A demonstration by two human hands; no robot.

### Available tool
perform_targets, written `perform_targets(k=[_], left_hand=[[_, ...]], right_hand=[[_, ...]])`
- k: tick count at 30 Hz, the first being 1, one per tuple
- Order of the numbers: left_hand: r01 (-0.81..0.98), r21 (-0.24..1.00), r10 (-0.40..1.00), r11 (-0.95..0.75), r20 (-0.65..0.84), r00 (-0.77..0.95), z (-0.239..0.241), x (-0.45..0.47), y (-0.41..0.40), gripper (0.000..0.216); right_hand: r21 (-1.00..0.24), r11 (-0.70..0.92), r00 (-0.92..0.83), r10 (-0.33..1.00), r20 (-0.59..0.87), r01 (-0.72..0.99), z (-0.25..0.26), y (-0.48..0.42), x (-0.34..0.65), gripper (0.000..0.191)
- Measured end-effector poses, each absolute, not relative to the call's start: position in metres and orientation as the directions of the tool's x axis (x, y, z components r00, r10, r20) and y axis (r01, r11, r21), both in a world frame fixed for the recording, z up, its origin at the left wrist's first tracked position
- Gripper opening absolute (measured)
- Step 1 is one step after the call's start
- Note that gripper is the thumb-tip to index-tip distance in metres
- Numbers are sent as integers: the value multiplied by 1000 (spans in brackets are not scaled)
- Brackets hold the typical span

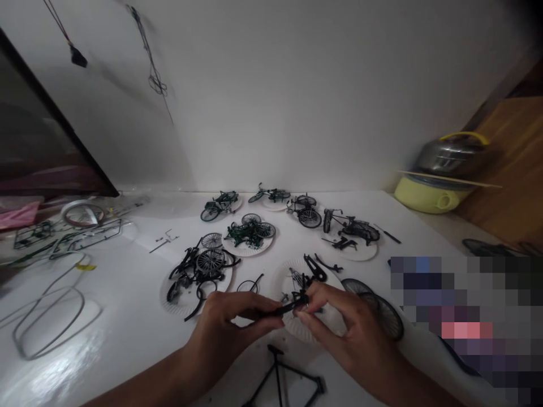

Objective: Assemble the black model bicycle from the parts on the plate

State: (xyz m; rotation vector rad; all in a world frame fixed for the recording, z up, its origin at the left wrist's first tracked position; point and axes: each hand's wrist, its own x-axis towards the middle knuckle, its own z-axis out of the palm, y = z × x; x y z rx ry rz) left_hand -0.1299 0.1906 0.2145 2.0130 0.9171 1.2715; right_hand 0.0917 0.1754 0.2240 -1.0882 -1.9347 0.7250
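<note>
Between my two hands is a small black model bicycle part (pixel 291 307), slim and slightly curved. My left hand (pixel 229 319) pinches its left end with thumb and fingertips. At its right end, my right hand (pixel 339 319) closes thumb and forefinger, partly hiding the part. Just beyond lies a white paper plate (pixel 275 277) with small bicycle parts on it. A dark miniature bicycle frame (pixel 278 370) rests on the table below my hands. Two spoked model wheels (pixel 388 316) lie to the right of my right hand.
Several paper plates bear model bicycles and parts, among them a left plate (pixel 163 294) and a middle plate (pixel 250 251). A thin screwdriver (pixel 390 234) lies at right. Grey cable (pixel 51 305) loops on the left. A yellow pot (pixel 428 195) stands at the back right.
</note>
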Motion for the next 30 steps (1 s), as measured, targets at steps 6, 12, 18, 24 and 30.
perform_targets(k=[6, 12, 18, 24, 30], left_hand=[[231, 785, 806, -575, 495, 324, 211, -130, 192, 15], [327, 632, 710, -702, 592, 382, 214, -145, 206, 17], [314, 661, 722, -681, 537, 436, 221, -150, 208, 16], [245, 796, 802, -554, 429, 416, 223, -151, 203, 8], [197, 866, 845, -459, 357, 398, 221, -151, 204, 7]], right_hand=[[-654, 604, -350, 797, 492, 456, 218, 176, 98, 13], [-574, 491, -235, 855, 463, 655, 216, 189, 114, 8], [-425, 494, -287, 838, 463, 759, 211, 204, 125, 10], [-324, 507, -323, 816, 480, 799, 213, 213, 134, 13], [-292, 496, -345, 829, 441, 818, 212, 212, 136, 12]])
